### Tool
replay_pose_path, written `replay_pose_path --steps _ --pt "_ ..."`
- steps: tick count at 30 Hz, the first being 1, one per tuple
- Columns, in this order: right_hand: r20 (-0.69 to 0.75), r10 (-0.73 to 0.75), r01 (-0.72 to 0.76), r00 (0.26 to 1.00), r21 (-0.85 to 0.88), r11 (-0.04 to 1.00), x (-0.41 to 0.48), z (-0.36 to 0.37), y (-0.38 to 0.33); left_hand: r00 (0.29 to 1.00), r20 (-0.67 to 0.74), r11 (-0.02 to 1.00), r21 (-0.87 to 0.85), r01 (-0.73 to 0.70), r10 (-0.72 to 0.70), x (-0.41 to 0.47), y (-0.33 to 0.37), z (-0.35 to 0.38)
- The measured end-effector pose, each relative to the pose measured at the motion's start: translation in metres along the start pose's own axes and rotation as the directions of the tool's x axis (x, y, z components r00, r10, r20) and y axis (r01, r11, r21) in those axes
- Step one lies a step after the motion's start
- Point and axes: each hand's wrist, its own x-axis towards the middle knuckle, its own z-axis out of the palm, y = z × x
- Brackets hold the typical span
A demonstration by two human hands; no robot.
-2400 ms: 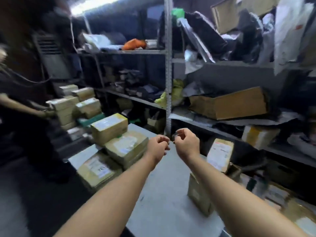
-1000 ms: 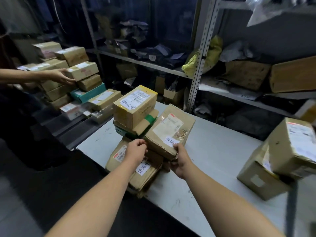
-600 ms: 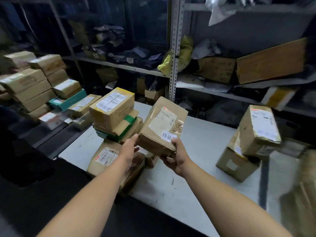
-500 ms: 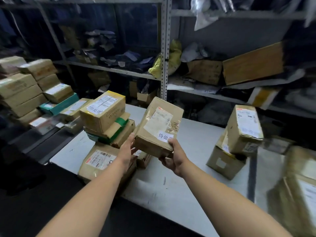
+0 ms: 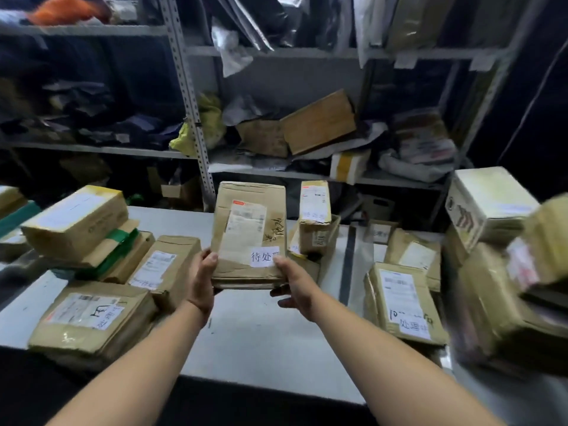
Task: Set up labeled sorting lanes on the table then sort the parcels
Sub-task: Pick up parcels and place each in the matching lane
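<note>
I hold a flat brown cardboard parcel [image 5: 249, 235] in the air above the middle of the grey table [image 5: 261, 339]. It carries a shipping label and a white sticker with Chinese characters near its lower edge. My left hand [image 5: 203, 279] grips its lower left corner. My right hand [image 5: 292, 282] grips its lower right corner, thumb on top beside the sticker. Labeled parcels [image 5: 92, 318] lie stacked on the table's left. More labeled parcels [image 5: 402, 302] lie on the right. A dark strip [image 5: 346, 265] runs across the table right of the held parcel.
Two small boxes [image 5: 316, 219] stand stacked just behind the held parcel. Tall blurred box stacks [image 5: 504, 256] crowd the far right. Metal shelving [image 5: 196, 118] packed with bags and boxes rises behind the table. The table's near edge lies under my forearms.
I picked the parcel off the left pile and carried it rightward to the table's middle. It is now held upright facing me, and my view has turned right to show the right-hand piles.
</note>
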Motion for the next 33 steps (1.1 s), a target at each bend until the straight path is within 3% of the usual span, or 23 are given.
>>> replay_pose_path --steps 6,13,28,33 --pt "-0.073 -0.167 0.170 0.983 0.042 0.985 -0.054 -0.062 -0.016 0.994 0.074 0.996 0.032 -0.082 0.080 -0.026 0.016 0.065" --pt "-0.187 -0.248 0.254 0.951 0.009 0.967 -0.085 -0.117 -0.024 0.972 0.210 0.990 0.061 -0.124 0.108 -0.055 0.040 0.128" --pt "-0.274 -0.263 0.294 0.925 0.079 0.952 -0.098 -0.167 -0.007 0.962 0.273 0.996 0.081 -0.044 0.021 -0.059 0.022 0.176" --pt "-0.270 -0.219 0.280 0.938 0.216 0.935 -0.087 -0.152 -0.025 0.953 0.299 0.993 0.120 0.015 -0.051 -0.044 0.037 0.165"
